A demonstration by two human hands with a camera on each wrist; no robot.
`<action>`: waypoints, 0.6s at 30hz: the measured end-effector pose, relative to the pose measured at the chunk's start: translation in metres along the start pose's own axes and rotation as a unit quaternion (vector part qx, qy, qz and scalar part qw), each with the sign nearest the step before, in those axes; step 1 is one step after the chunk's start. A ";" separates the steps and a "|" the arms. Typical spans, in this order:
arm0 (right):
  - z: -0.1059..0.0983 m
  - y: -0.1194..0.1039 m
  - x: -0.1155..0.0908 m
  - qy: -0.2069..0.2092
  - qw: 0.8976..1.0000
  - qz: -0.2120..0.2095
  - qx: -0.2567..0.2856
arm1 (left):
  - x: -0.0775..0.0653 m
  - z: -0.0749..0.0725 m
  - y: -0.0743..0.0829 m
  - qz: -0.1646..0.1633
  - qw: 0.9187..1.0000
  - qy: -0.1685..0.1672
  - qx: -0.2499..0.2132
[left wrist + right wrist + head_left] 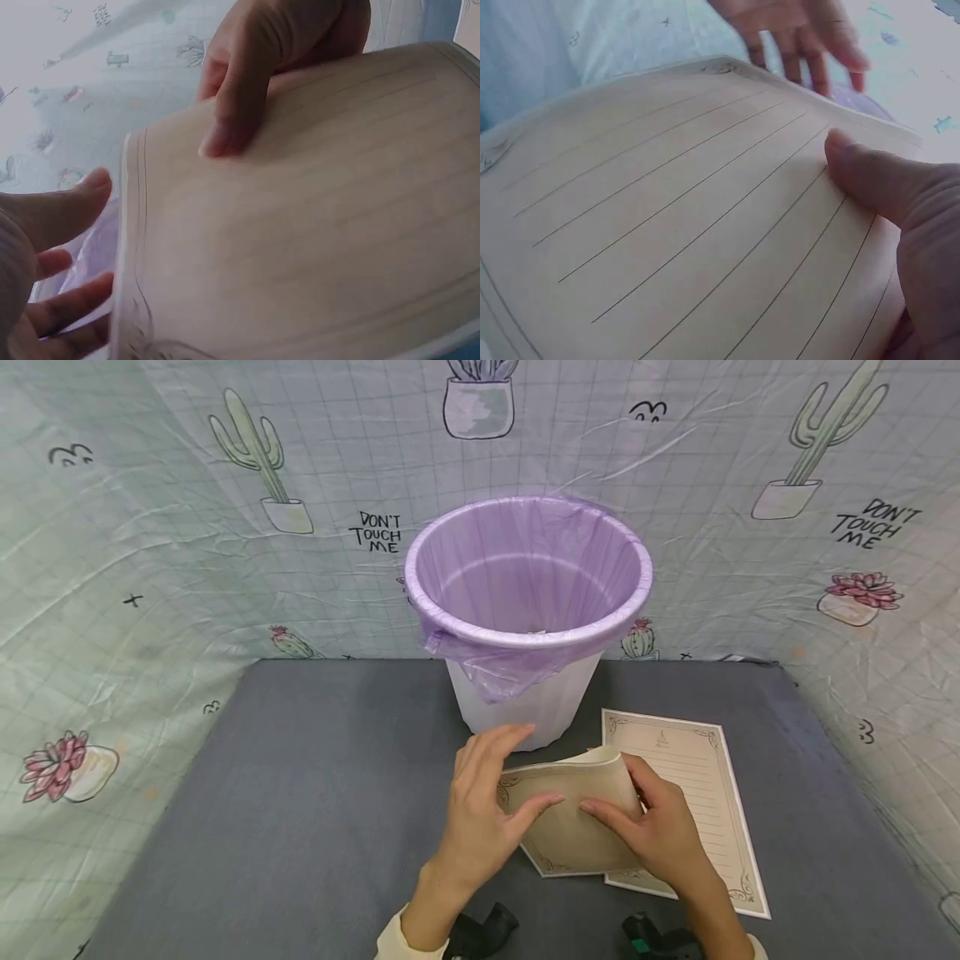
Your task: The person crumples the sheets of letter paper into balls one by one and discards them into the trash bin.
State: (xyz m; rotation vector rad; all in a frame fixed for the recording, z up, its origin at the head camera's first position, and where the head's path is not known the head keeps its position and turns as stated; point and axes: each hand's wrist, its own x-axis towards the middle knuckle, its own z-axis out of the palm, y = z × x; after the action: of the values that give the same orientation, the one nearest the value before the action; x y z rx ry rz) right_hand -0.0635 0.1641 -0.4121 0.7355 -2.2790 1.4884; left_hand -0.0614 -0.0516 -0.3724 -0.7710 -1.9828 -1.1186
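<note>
A sheet of lined letter paper [581, 843], cream with an ornamental border, bends over on itself in front of the bin. My right hand [663, 822] pinches it near the right side, thumb on the face toward me and fingers behind. In the right wrist view the thumb lies across the printed lines of the sheet [682, 210]. My left hand [480, 814] is at the sheet's left end, fingers spread and thumb stretched out. The left wrist view shows that left hand [52, 277] just beside the sheet's bordered edge, gripping nothing.
Another lined sheet [720, 827] lies flat on the dark grey table [315, 827] at the right, partly covered by my right hand. Behind the hands stands a white bin [528, 693] with a purple liner [502, 585]. Patterned cloth [337, 460] hangs around the table.
</note>
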 end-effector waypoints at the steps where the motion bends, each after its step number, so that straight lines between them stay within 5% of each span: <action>1: -0.001 0.000 0.000 0.008 1.000 0.005 0.003 | -0.001 -0.001 -0.001 -0.012 1.000 -0.009 0.002; 10: 0.000 -0.003 0.002 0.032 0.999 0.023 0.018 | -0.004 -0.001 -0.006 -0.018 0.998 -0.055 -0.010; 18: -0.009 -0.001 0.002 -0.037 0.997 0.014 0.063 | -0.002 -0.009 -0.012 -0.031 0.999 0.026 -0.023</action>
State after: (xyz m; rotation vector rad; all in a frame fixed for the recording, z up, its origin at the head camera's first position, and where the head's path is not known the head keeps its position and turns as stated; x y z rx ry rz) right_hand -0.0641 0.1716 -0.4064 0.8100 -2.2741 1.6555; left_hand -0.0667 -0.0652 -0.3761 -0.7007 -1.9560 -1.2114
